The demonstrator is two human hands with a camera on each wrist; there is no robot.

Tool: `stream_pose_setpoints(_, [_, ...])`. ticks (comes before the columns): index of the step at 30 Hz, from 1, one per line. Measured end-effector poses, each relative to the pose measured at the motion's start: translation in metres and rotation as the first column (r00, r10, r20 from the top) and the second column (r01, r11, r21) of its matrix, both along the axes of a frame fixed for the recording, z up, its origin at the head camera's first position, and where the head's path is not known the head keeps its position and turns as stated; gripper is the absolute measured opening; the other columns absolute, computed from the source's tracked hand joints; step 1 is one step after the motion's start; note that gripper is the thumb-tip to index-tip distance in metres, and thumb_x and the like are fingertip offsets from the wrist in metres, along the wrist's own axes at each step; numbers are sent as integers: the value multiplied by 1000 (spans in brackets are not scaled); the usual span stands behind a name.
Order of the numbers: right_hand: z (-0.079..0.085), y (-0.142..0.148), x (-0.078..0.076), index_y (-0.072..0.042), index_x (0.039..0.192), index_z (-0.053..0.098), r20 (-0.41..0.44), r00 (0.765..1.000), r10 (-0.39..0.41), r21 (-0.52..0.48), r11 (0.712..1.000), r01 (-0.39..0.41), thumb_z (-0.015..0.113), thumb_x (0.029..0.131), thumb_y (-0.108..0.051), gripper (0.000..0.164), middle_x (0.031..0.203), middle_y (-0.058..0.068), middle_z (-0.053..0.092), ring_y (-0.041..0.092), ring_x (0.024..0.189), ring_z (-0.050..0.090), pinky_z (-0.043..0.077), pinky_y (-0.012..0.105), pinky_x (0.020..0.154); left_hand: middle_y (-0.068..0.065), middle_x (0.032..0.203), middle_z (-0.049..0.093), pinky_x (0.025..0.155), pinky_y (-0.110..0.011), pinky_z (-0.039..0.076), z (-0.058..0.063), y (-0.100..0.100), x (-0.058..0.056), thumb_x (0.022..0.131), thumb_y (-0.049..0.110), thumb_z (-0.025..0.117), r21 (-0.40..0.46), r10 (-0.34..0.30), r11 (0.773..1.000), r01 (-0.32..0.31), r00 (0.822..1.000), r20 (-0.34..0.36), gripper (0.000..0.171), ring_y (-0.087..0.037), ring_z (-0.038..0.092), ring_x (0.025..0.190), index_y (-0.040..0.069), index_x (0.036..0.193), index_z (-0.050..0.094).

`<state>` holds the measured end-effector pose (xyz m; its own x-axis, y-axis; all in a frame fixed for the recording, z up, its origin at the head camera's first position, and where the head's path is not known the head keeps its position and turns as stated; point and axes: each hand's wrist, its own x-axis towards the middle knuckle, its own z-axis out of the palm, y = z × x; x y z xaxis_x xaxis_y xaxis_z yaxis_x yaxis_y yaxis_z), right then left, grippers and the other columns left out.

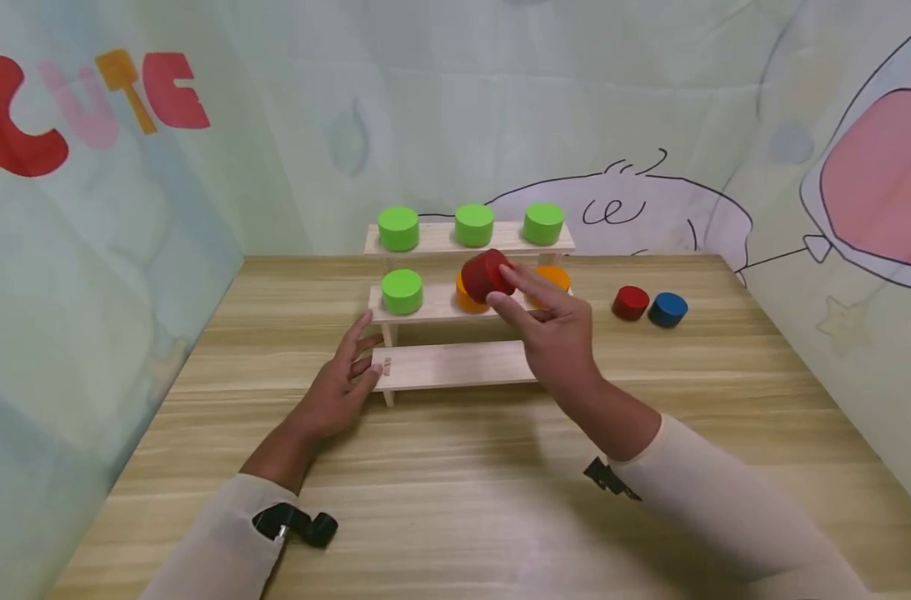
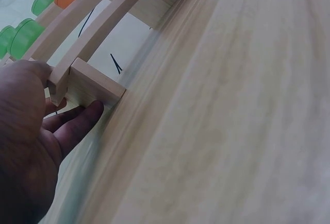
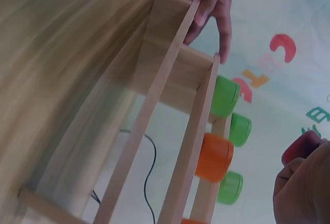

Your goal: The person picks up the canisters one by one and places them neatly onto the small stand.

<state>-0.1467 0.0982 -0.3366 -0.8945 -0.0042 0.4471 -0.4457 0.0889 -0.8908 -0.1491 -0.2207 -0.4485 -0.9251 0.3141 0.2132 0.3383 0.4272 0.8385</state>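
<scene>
A red cylinder block (image 1: 482, 278) is pinched between the thumb and fingers of my right hand (image 1: 563, 333). It is held up in front of the middle tier of a light wooden three-tier stand (image 1: 451, 365), partly covering an orange block (image 1: 470, 298). My left hand (image 1: 337, 393) touches the stand's left end, its fingers resting along the side panel. On the top tier stand three green blocks (image 1: 473, 225). The middle tier bears a green block (image 1: 402, 292) at the left and a second orange block (image 1: 554, 278), partly behind my right fingers.
To the right of the stand, another red block (image 1: 631, 302) and a blue block (image 1: 668, 309) lie side by side on the wooden table (image 1: 455, 517). A printed cloth backdrop (image 1: 312, 125) rises behind the table and at its sides.
</scene>
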Motion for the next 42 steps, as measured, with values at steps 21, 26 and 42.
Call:
stream_pose_setpoints(21, [-13, -56, 1, -7, 133, 78, -69, 988, 136, 263, 958, -113, 89, 92, -14, 43, 143, 19, 73, 32, 138, 70, 68, 38, 94, -32, 168, 44, 114, -63, 51, -5, -1, 0, 114, 6, 52, -4, 3, 1000, -3, 1000, -8, 81, -52, 58, 144, 26, 178, 5])
stream_pose_setpoints(26, [-16, -61, -3, -9, 129, 81, 71, 986, 148, 287, 944, -162, 91, 91, -14, 40, 141, 15, 75, 30, 130, 75, 69, 33, 88, -31, 169, 44, 114, -62, 51, -4, -1, -1, 114, 8, 54, -9, 0, 1000, 0, 1000, -6, 82, -52, 59, 144, 28, 177, 5])
stream_pose_setpoints(42, [-34, -83, -6, -10, 122, 85, 283, 949, 138, 369, 898, -241, 92, 88, -7, 35, 134, 12, 79, 30, 134, 73, 64, 43, 107, -27, 170, 44, 116, -61, 50, -1, -1, 0, 114, 9, 55, -19, 20, 1000, -20, 1000, 15, 84, -52, 59, 145, 34, 177, 5])
